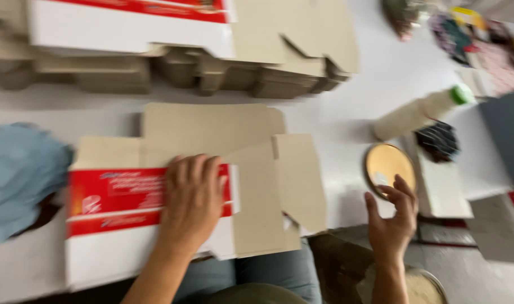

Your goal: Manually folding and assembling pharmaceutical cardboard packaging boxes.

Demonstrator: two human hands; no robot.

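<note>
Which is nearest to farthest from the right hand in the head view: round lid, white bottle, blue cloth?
From the right hand:
1. Round lid, just above the fingertips.
2. White bottle, farther up the table.
3. Blue cloth, far left edge.

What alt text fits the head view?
A person's left hand presses flat on a red-and-white flat cardboard box on a white table. The right hand, open, touches a round yellow lid; a stack of flat boxes lies behind.

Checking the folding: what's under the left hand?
The left hand presses flat on a red-and-white cardboard box blank lying on the white table. The print beneath the palm is covered.
</note>
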